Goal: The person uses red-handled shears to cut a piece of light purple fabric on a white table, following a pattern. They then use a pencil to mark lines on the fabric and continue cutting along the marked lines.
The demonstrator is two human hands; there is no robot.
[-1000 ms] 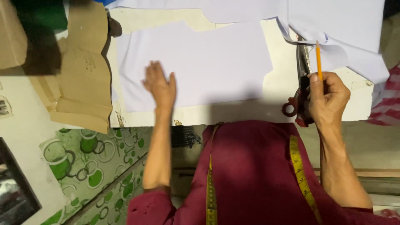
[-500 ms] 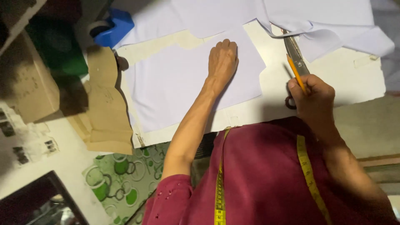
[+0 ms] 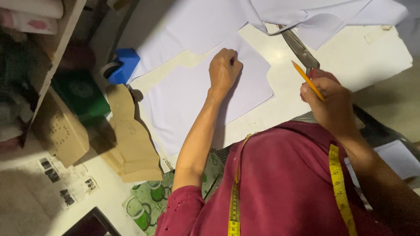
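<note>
Head view, left side first: a shelf (image 3: 57, 52) edge cuts off what lies on it, and the dark items beneath it are too dim to tell apart. A brown cardboard pattern (image 3: 131, 140) hangs over the bench (image 3: 376, 52) edge, below a blue tape dispenser (image 3: 124, 65) that is partly hidden by shadow.

The white fabric piece (image 3: 183, 100) lies flat on the bench, pale, smooth and cut to a notched outline; its lower corner is hidden behind the person's forearm. More white cloth (image 3: 306, 13) runs off the top of the frame.

The left hand (image 3: 224, 70) rests on the upper edge of the fabric piece, fingers curled under in a loose fist, pressing down; its grip holds nothing that can be made out.

The right hand (image 3: 330, 102) has its grip closed on a yellow pencil (image 3: 307, 80), tip pointing up-left. It covers the handles of the scissors (image 3: 299, 48), whose blades lie on the bench toward the cloth; whether it grasps them too I cannot tell.

A yellow measuring tape (image 3: 339, 188) hangs round the person's neck.
</note>
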